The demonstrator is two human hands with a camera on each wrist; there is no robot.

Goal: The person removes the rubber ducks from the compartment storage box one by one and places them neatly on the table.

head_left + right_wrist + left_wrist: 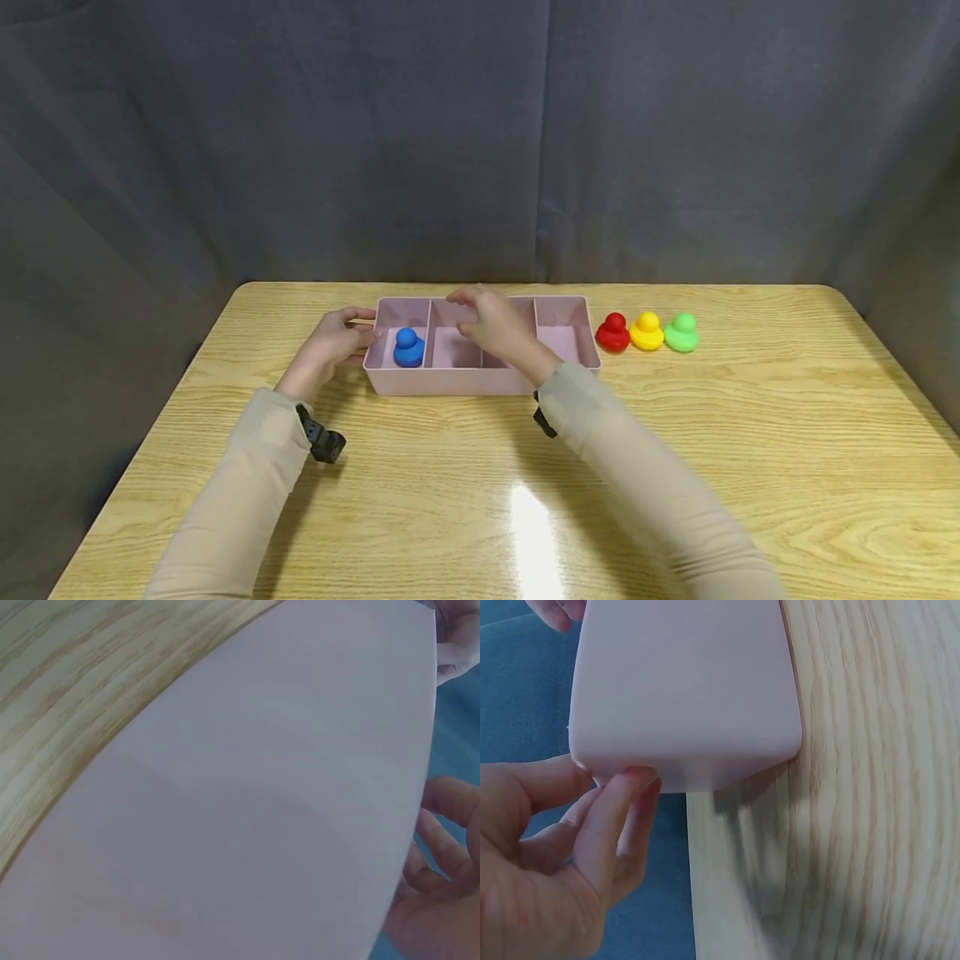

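Tray (pixel 450 379) of pink plastic stands on the far middle of the table (pixel 480 467), with its long side across. It has three compartments. A blue duck (pixel 408 347) sits upright in the left compartment; the middle and right ones look empty where they show, but the right hand hides part of them.

To do this step well, I judge the tray must stay still and flat, so the left hand should keep a light, even press on the left end wall and not tilt it. The right hand should move above the walls and not knock the divider.

Left hand (pixel 335 337) touches the left end of the tray. In the left wrist view its fingertips (pixel 634 780) rest on the lower corner of the wall with fingers almost straight, not closed around it. Right hand (pixel 491 325) hovers over the middle compartment, fingers loosely bent and a little apart; I see nothing held in it.

Red duck (pixel 612 332), yellow duck (pixel 647 331) and green duck (pixel 681 332) stand in a row just right of the tray.
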